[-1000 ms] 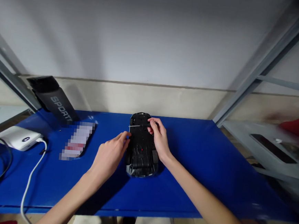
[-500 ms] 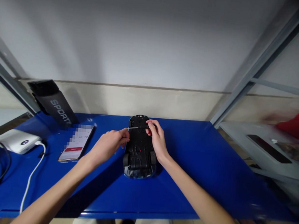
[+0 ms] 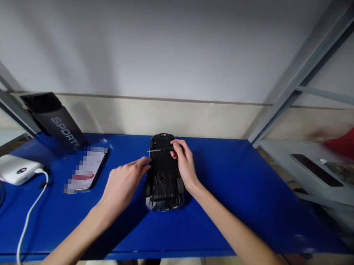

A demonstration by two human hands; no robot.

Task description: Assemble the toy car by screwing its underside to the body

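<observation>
An upside-down toy car (image 3: 161,174) lies on the blue table with its black underside facing up. My right hand (image 3: 184,159) is closed around the dark handle of a screwdriver (image 3: 154,150). The metal shaft points left across the upper part of the underside, and its tip lies near the car's left edge. My left hand (image 3: 126,177) is at the car's left side, just below that tip, with thumb and forefinger bent towards each other. Whatever is between those fingertips is too small or hidden to make out.
To the left on the blue table (image 3: 234,218) are a phone (image 3: 90,168), a dark bottle lettered SPORT (image 3: 58,119) and a white power bank (image 3: 11,169) with a white cable (image 3: 29,215). A metal frame post (image 3: 276,111) rises at the right, and a dark flat object (image 3: 316,170) lies beyond it.
My left hand has come away from the screwdriver's tip, moving slightly down and left to the car's edge. The right hand still grips the screwdriver, its shaft tip now free. The view shifted slightly.
</observation>
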